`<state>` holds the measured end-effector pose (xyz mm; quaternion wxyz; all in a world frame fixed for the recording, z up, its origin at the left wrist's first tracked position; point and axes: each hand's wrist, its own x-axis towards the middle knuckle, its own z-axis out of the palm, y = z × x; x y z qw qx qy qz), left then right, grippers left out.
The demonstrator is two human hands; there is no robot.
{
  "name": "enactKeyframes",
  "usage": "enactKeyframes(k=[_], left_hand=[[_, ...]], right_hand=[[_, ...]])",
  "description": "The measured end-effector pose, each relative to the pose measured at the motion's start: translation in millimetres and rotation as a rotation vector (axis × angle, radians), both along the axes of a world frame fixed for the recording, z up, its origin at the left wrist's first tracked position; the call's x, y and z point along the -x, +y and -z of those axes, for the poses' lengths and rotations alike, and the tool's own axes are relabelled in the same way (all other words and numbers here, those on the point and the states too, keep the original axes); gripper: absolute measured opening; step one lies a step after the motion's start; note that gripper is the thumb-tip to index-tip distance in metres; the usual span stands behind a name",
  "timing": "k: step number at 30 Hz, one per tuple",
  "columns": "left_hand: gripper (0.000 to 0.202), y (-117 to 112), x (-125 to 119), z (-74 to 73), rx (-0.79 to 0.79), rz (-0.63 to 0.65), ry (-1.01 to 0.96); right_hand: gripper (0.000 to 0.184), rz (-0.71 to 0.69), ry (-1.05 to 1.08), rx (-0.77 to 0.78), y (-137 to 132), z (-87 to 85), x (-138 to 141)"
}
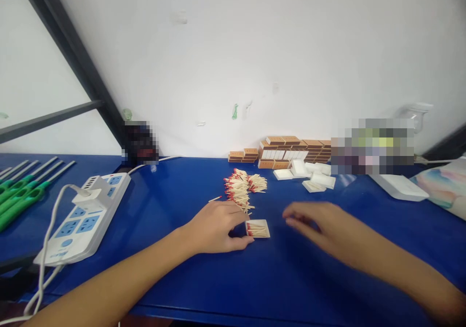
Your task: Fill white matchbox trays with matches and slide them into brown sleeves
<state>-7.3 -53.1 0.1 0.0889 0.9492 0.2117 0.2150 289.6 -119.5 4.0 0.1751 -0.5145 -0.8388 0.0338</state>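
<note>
My left hand (220, 227) grips a small white matchbox tray (267, 230) at its left end, thumb on the near side and fingers on the far side. Red-headed matches (257, 230) lie in the tray, heads to the left. To the right of it, my right hand (309, 220) hovers over the table, a little blurred, with a gap between thumb and fingers and nothing visible in them. A loose pile of matches (236, 188) spreads just beyond my left hand.
Brown matchboxes (280, 147) are stacked along the wall. Several white trays (322, 180) lie before them. A white power strip (83, 220) with cables and green-handled tools (22, 196) occupy the left of the blue table (218, 283). A white box (400, 187) sits at right.
</note>
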Motion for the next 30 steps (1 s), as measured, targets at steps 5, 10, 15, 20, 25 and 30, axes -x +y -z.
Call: enactKeyframes(k=[5,10,15,20,25,30], left_hand=[[0.026,0,1,-0.4,-0.025,-0.017,-0.049],[0.027,1,0,0.6,0.033,-0.045,-0.048],[0.027,0,-1,5.4,0.029,-0.060,-0.021],[0.029,-1,-2,7.1,0.003,-0.057,-0.012],[0.029,1,-2,6.0,-0.016,-0.061,-0.015],[0.029,2,-1,5.6,-0.039,-0.061,-0.013]], right_hand=[[0.025,0.019,0.073,-0.154,90,-5.7,7],[0.021,0.054,0.261,-0.201,77,16.9,13],[0.019,0.068,0.237,-0.133,84,23.6,13],[0.019,0.001,0.165,-0.183,95,28.9,22],[0.023,0.015,0.027,-0.304,99,30.9,28],[0.027,-0.003,-0.089,-0.336,103,30.8,28]])
